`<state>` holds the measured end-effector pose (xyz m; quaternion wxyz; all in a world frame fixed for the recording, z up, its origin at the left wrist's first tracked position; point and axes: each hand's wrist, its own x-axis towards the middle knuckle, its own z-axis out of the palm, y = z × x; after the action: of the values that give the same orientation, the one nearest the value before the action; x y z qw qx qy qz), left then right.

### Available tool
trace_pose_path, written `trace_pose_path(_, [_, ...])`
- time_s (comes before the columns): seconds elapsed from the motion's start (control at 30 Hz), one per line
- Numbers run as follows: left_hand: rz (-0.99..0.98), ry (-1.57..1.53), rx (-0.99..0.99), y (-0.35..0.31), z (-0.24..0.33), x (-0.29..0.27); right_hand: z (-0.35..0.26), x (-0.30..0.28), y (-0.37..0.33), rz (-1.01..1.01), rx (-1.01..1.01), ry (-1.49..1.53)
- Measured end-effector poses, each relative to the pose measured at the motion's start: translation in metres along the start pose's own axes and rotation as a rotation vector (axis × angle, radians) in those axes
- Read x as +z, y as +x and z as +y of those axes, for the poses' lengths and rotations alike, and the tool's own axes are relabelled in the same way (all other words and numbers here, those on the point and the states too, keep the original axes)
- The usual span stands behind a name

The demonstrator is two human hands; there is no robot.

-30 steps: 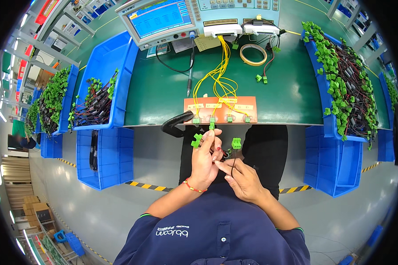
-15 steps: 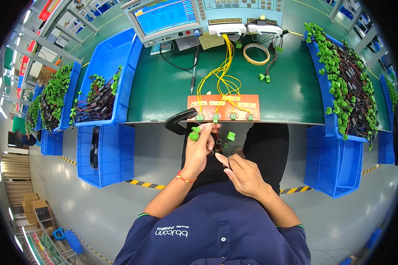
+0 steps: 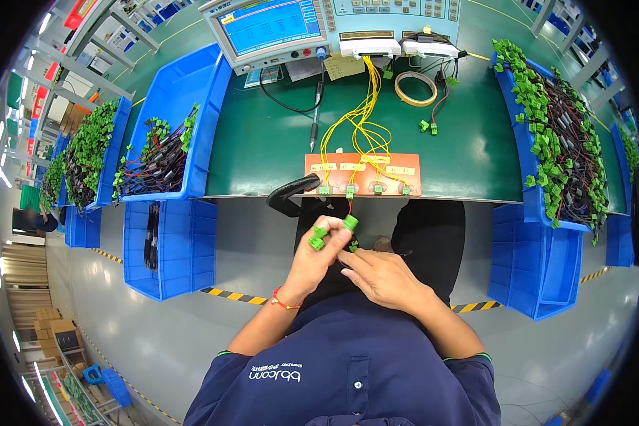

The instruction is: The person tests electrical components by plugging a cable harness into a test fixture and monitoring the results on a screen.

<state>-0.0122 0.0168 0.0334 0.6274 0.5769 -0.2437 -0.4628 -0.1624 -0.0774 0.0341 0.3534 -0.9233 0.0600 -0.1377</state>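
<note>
Over my lap, my left hand (image 3: 311,259) is closed around a wire harness, with green terminal connectors (image 3: 318,238) sticking out beside its fingers. Another green connector (image 3: 351,223) shows at its thumb and fingertips. My right hand (image 3: 387,277) meets it from the right, fingers pressed together at the harness's dark wires; the exact grip is partly hidden. Above the hands, an orange-brown board (image 3: 419,176) at the table edge carries a row of green sockets (image 3: 350,192). A red wire drops from one of these sockets toward my left hand.
A black clamp handle (image 3: 284,199) juts past the table edge. Yellow wires (image 3: 366,106) link the board to a tester (image 3: 270,32). Blue bins with harnesses stand left (image 3: 216,85) and right (image 3: 522,142). A tape roll (image 3: 415,89) and pen (image 3: 315,121) lie on the table.
My right hand has moved left against my left hand. The green connector that stood above my right hand is no longer there; one now shows at my left fingertips.
</note>
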Motion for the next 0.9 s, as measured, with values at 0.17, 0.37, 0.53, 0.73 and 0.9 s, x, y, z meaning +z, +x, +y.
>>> trace_pose_path(0.17, [0.181, -0.164, 0.000, 0.016, -0.005, -0.014, -0.005, -0.002, -0.001, -0.042, 0.216, 0.386])
trace_pose_path(0.37, [0.294, -0.197, 0.163, 0.024, -0.016, 0.000, 0.011, 0.020, -0.013, -0.028, 0.213, 0.431])
trace_pose_path(0.53, [0.379, -0.236, 0.222, 0.024, -0.022, 0.010, 0.014, 0.021, -0.011, -0.121, 0.381, 0.681])
trace_pose_path(0.73, [0.372, -0.274, 0.220, 0.024, -0.021, 0.007, 0.017, 0.025, -0.012, -0.128, 0.476, 0.893])
trace_pose_path(0.9, [0.326, -0.250, 0.191, 0.022, -0.014, 0.002, 0.021, 0.028, -0.014, -0.100, 0.471, 0.950])
